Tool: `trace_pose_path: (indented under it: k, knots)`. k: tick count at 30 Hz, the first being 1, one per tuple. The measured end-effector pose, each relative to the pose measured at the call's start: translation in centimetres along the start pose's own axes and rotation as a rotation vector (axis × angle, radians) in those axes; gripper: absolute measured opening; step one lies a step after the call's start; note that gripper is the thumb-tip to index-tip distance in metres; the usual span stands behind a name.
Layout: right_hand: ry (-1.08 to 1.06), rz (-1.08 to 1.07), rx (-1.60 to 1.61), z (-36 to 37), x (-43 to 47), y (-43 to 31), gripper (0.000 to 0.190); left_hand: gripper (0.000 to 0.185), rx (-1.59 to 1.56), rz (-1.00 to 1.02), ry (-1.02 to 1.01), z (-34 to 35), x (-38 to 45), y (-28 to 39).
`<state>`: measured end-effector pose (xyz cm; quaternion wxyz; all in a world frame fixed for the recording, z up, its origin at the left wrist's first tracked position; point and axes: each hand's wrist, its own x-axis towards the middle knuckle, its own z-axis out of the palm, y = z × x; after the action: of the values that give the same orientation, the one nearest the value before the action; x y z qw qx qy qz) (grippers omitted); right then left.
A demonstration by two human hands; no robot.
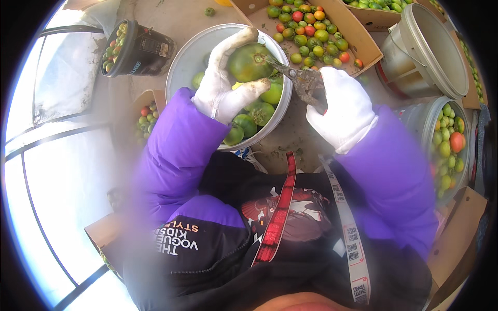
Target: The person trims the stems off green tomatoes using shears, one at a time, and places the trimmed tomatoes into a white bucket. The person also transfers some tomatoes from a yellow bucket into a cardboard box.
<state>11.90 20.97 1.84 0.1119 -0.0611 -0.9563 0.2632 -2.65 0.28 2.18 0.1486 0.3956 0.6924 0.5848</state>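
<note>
My left hand (229, 77), in a white glove with soiled fingertips, grips a large green tomato (251, 63) over a white bucket (181, 58). My right hand (342, 105), gloved in white, is closed around a pair of dirty metal pruning snips (305, 83). The snips' narrow tips reach the stem end of the held tomato; whether they touch it is hard to tell. More green tomatoes (245, 124) lie inside the bucket beneath my left hand.
A cardboard box (362, 46) of small red, orange and green tomatoes lies beyond the bucket. An upright-rimmed pail (412, 58) and a tomato-filled bucket (432, 116) stand at right. A black bucket (151, 50) of tomatoes is at upper left. One green tomato (209, 11) lies on the ground.
</note>
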Motion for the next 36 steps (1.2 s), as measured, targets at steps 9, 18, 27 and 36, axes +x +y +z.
trace_pose_path:
  k: [9, 18, 27, 36]
  knots:
    - [0.036, 0.136, 0.158, -0.9, -0.1, 3.5, 0.054, 0.057, -0.136, -0.439, 0.77, -19.0, -8.5, -3.5]
    - [-0.034, 0.224, 0.216, -1.3, 0.4, 4.9, 0.053, 0.073, 0.923, -1.166, 0.719, -20.9, -27.0, -12.7]
    - [0.004, 0.159, 0.234, -0.7, 1.0, 5.9, 0.052, 0.036, -0.268, -0.446, 0.975, -23.7, -12.5, -6.8]
    - [0.053, 0.13, 0.338, -0.3, -0.1, 6.5, 0.051, 0.058, 0.819, -0.151, -0.539, -3.7, -0.2, -4.2]
